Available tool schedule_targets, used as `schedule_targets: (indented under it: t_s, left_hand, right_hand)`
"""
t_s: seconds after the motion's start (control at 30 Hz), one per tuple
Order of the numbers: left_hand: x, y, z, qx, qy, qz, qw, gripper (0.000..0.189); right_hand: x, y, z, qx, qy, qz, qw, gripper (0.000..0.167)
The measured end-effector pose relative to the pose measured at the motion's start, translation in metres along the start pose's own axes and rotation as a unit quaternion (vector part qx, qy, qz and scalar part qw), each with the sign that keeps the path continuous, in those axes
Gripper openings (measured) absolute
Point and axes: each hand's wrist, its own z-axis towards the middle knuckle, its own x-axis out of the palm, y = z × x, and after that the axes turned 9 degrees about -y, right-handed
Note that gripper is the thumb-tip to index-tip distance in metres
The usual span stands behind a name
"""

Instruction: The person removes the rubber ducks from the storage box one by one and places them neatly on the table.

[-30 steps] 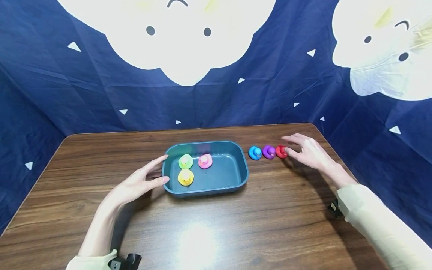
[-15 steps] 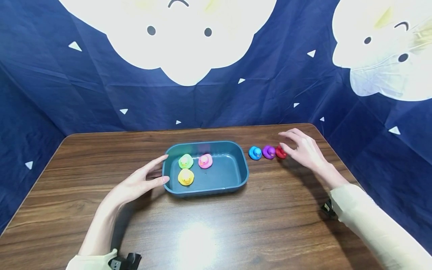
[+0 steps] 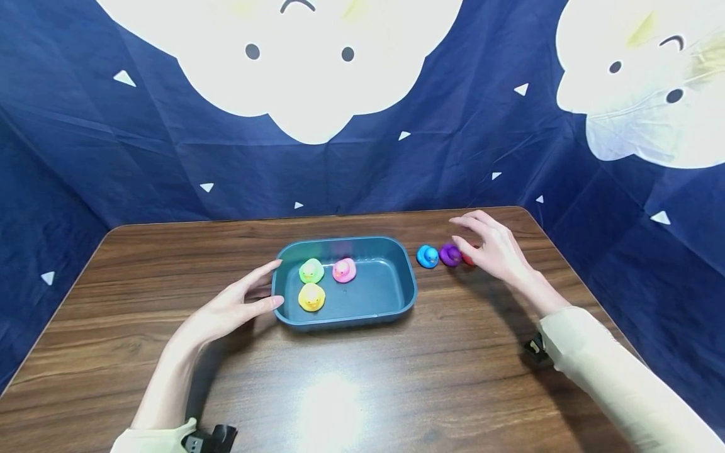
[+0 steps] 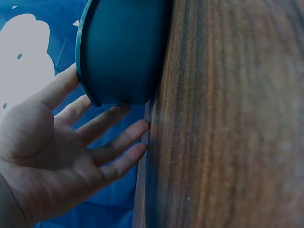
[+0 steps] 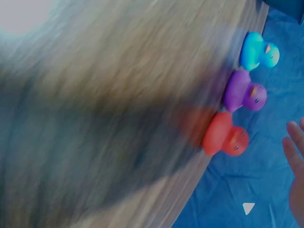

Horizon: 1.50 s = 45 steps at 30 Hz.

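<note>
My left hand point(image 3: 226, 308) rests against the left end of a dark teal plastic tub point(image 3: 345, 319), its thumb and index fingertips at the rim. In the left wrist view its fingers stretch out fairly straight beside the tub wall. A green rubber duck point(image 3: 311, 271), a yellow rubber duck point(image 3: 311, 297) and a pink rubber duck point(image 3: 343, 270) sit inside. Right of the tub, blue point(image 3: 427, 257), purple point(image 3: 450, 255) and red point(image 5: 220, 135) rubber ducks stand in a row. Over the purple and red ducks hovers my right hand point(image 3: 493, 248), holding nothing, and partly hides the red one.
The brown wooden table point(image 3: 442, 377) has its back edge just behind the ducks. Blue fabric point(image 3: 226, 151) printed with white clouds and triangles hangs along the back and sides. Dark devices point(image 3: 212, 438) are strapped at both wrists.
My right hand has moved left, from beside the red duck to above the purple and red ones. My left hand, the tub and the ducks have stayed in place.
</note>
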Motion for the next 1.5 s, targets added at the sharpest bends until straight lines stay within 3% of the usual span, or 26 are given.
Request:
schedule_targets:
  t_s: [0.63,1.5]
  left_hand:
    - [0.0,0.0,0.0,0.0,0.001,-0.001,1.0,0.08]
    - [-0.001,-0.001,0.0,-0.007,0.001,0.003,1.0,0.08]
  right_hand:
    - [0.024,0.043,0.022,-0.041,-0.028,0.047,0.9977,0.031]
    - [0.053,0.093,0.037,-0.048,0.018,0.079,0.9955,0.033]
